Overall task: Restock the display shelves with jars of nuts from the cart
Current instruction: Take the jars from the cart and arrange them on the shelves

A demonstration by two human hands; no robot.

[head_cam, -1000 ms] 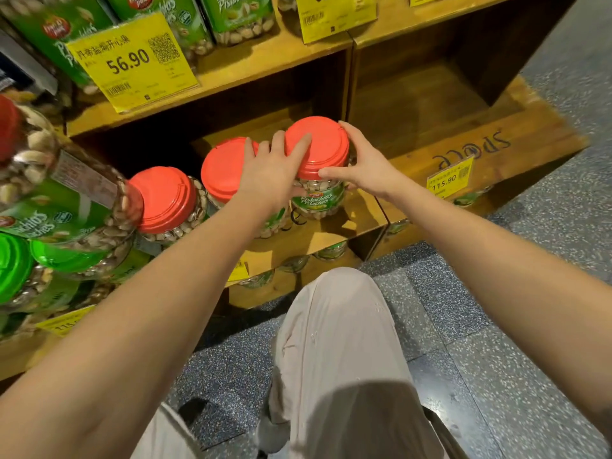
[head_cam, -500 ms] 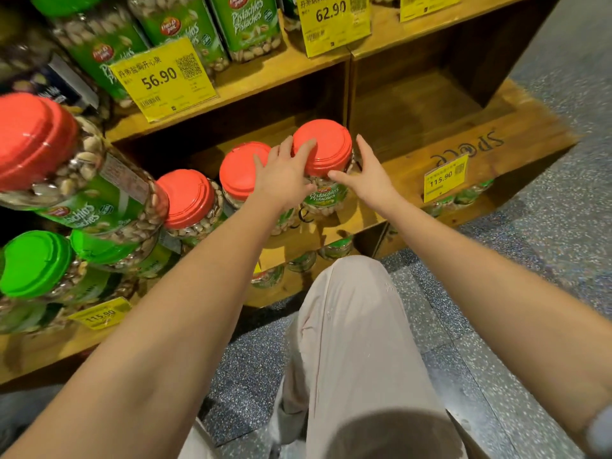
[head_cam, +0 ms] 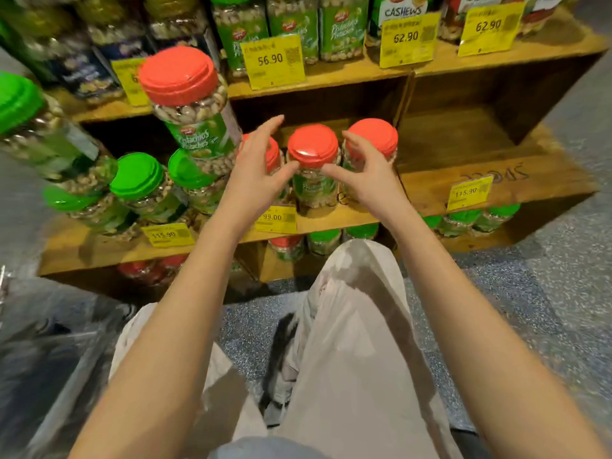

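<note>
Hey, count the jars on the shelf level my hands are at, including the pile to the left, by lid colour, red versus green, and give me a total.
Red-lid jars: 4
Green-lid jars: 4
Total: 8

A wooden shelf carries three upright red-lidded jars side by side.
</note>
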